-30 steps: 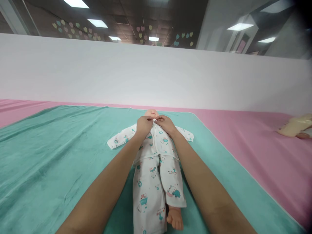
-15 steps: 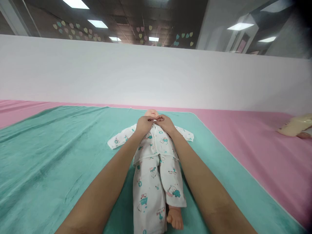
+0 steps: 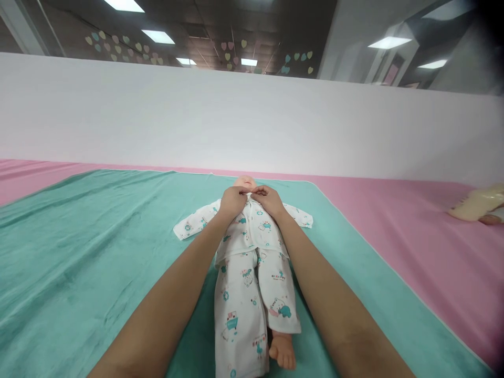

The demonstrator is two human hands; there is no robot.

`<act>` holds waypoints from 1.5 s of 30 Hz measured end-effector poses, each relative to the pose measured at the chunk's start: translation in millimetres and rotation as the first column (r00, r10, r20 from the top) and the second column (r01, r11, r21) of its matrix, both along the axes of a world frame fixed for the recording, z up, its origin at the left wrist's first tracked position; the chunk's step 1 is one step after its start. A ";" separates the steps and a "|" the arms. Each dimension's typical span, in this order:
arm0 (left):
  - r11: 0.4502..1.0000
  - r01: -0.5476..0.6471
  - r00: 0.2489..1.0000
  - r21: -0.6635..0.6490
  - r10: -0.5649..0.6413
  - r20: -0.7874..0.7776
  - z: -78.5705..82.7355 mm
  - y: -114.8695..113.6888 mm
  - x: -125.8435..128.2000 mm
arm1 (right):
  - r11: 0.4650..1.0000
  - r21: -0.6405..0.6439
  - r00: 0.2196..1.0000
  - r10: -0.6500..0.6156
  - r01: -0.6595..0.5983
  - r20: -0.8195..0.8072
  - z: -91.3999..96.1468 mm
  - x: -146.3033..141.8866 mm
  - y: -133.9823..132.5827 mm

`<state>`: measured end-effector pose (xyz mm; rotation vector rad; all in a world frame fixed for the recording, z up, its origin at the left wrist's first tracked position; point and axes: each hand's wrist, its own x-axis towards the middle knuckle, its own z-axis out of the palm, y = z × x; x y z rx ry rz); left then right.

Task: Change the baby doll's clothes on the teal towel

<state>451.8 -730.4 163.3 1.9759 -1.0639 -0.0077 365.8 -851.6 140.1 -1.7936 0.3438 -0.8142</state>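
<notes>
the left hand (image 3: 233,200) and the right hand (image 3: 268,199) meet at the neck of a doll (image 3: 244,182), knuckles up and fingertips touching each other. both are clenched, fingers curled in and pinching the collar of the doll's white printed shirt (image 3: 255,227), one hand on each side of the front opening. both forearms run up from the near edge, one on each side of the doll's legs.

the doll lies on its back, head away from the camera, just beyond the hands. the shirt sleeves spread flat to either side. matching printed trousers (image 3: 242,294) cover the legs, and one bare foot (image 3: 282,350) sticks out of the right trouser leg.

the doll rests about mid-way across a teal blanket (image 3: 90,247), which is spread over a pink surface (image 3: 425,241). a cream object (image 3: 477,202), blurred, lies at the far right edge of the pink surface. a white wall (image 3: 157,115) stands behind.
</notes>
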 end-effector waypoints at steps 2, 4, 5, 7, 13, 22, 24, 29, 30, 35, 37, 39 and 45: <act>1.000 0.008 1.000 -0.018 -0.008 -0.025 -0.1 0.2 0.8 | 1.000 -0.004 1.000 0.001 -0.001 0.018 -0.3 0.3 0.5; 0.999 0.016 0.999 -0.039 -0.017 -0.037 -0.1 0.5 1.1 | 1.000 -0.011 1.000 -0.013 0.013 0.020 -0.5 0.6 0.7; 0.999 0.017 0.999 -0.046 -0.019 -0.042 0.0 0.7 1.0 | 1.000 -0.014 1.000 -0.022 0.022 0.017 -0.6 0.6 0.7; 0.999 0.016 0.998 -0.046 -0.019 -0.064 0.6 0.9 0.4 | 0.999 -0.028 0.999 -0.038 0.038 0.002 -0.8 0.5 0.2; 0.999 -0.042 0.990 -0.034 0.037 -0.139 1.5 -0.4 -0.4 | 0.994 -0.074 0.995 -0.088 0.085 -0.046 -1.4 2.2 -1.0; 0.995 -0.084 0.995 -0.053 0.081 -0.061 -3.1 1.5 4.6 | 0.991 -0.131 0.999 -0.030 0.024 -0.043 0.9 6.0 0.3; 0.997 -0.068 0.998 -0.024 0.069 0.005 -3.5 2.2 4.7 | 0.984 -0.174 0.996 -0.041 0.027 -0.076 1.8 5.1 1.3; 0.995 -0.099 0.989 0.016 0.096 0.110 -5.6 2.3 2.0 | 0.966 -0.238 0.987 -0.124 0.097 -0.100 -1.0 0.7 3.9; 0.994 -0.109 0.986 0.022 0.106 0.129 -6.3 2.6 1.0 | 0.961 -0.254 0.987 -0.138 0.112 -0.084 -2.3 -0.5 4.5; 0.997 -0.069 0.973 -0.015 0.071 0.218 -10.1 4.9 -3.2 | 0.898 -0.423 0.992 -0.112 0.124 0.054 -8.4 -9.0 9.2; 0.999 -0.039 0.974 -0.017 0.042 0.223 -11.5 5.7 -3.5 | 0.871 -0.477 0.993 -0.112 0.122 0.048 -11.0 -15.4 11.5; 0.999 -0.030 0.976 -0.013 0.032 0.215 -13.4 6.8 -3.7 | 0.855 -0.509 0.995 -0.100 0.102 0.031 -14.5 -25.1 14.2; 0.992 -0.046 0.958 -0.117 0.077 0.276 -19.9 16.4 -9.5 | 0.862 -0.507 1.000 -0.016 0.012 -0.004 -23.5 -66.5 31.0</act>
